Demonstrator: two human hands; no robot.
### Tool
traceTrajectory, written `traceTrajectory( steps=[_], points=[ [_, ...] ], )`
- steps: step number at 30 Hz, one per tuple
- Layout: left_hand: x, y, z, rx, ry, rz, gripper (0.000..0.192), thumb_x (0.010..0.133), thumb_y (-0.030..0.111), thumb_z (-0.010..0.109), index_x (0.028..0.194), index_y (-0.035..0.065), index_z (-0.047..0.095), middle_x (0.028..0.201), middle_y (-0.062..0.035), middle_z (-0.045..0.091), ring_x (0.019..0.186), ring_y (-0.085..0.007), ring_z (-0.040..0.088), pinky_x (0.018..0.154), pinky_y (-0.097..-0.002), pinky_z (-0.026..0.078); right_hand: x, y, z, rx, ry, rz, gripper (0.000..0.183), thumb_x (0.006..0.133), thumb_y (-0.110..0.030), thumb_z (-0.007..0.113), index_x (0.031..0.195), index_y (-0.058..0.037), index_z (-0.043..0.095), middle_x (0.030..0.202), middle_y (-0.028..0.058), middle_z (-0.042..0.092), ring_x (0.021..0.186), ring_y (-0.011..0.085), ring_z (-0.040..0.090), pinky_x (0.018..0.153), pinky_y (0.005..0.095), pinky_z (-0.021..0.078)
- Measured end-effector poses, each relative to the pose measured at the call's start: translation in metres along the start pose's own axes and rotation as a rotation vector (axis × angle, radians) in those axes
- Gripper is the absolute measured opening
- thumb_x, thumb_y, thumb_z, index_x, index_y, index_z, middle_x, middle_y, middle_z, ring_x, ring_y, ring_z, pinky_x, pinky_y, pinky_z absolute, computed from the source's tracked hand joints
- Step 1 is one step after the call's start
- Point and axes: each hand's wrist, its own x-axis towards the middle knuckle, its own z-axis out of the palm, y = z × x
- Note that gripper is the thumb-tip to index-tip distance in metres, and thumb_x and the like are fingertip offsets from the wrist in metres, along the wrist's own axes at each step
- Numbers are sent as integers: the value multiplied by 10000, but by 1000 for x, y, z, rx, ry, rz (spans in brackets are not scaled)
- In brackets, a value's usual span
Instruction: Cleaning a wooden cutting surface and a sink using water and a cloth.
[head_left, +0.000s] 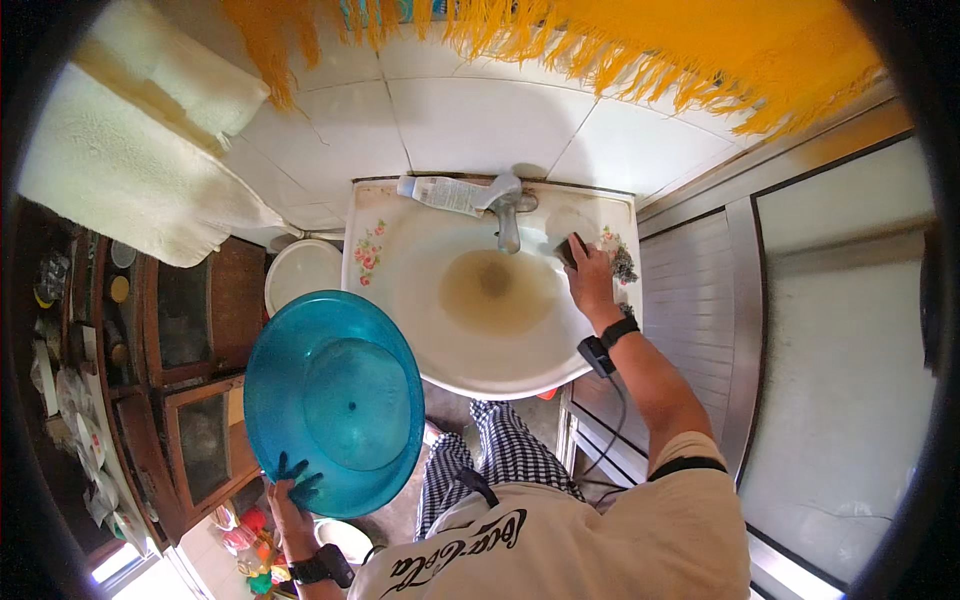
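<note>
My left hand (289, 499) grips the lower rim of a translucent blue plastic basin (352, 375), with its fingers showing dark through the wall. The basin is tilted and hangs to the left of a white ceramic washbasin (495, 375). Murky brownish water (480, 311) lies in the washbasin's bowl, below a metal faucet (508, 221). My right hand (590, 274) is at the right side of the bowl, holding a small dark object (568, 253) I cannot identify. Metal scouring wool (622, 265) sits on the right rim beside that hand.
A plastic bottle (442, 193) lies behind the bowl, against the faucet. A wooden cabinet (240, 300) and a round white container (304, 274) stand left. Orange fringed fabric (675, 45) hangs above; a pale towel (135, 165) hangs upper left. A framed panel (690, 300) is at right.
</note>
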Motion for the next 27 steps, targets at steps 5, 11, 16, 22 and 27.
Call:
traceTrajectory(
  steps=[5,11,16,22,27],
  points=[
    [-5,6,12,-1,28,-21,551,659,119,438,1197,1,435,979,-206,572,708,-293,612,615,-344,533,37,42,-6,-50,160,138,528,687,-62,613,1191,-67,453,939,193,539,882,359,486,762,428,399],
    [-1,-1,4,24,43,-26,540,660,104,422,1191,8,448,992,-201,571,707,-290,616,584,-333,536,-13,4,20,-6,67,-89,511,714,-51,589,1204,-97,453,1037,179,514,913,348,474,835,412,384],
    [-3,4,9,9,25,-19,548,667,109,421,1204,6,436,996,-198,572,707,-279,621,577,-313,526,14,13,-1,-174,194,-84,532,700,-26,572,1208,-112,439,1030,149,494,925,337,450,832,409,388],
    [-5,5,8,31,47,-47,555,678,116,428,1222,5,416,994,-195,577,694,-285,625,556,-296,515,-1,12,2,-202,84,-215,456,720,-14,490,1170,-83,473,1007,168,469,903,314,453,784,378,431],
    [-3,2,3,1,38,-35,547,686,114,427,1223,12,416,990,-185,584,669,-282,626,550,-287,514,13,19,1,-154,-44,-556,413,715,-17,470,1115,-100,527,952,138,494,877,287,475,762,359,434]
  ],
)
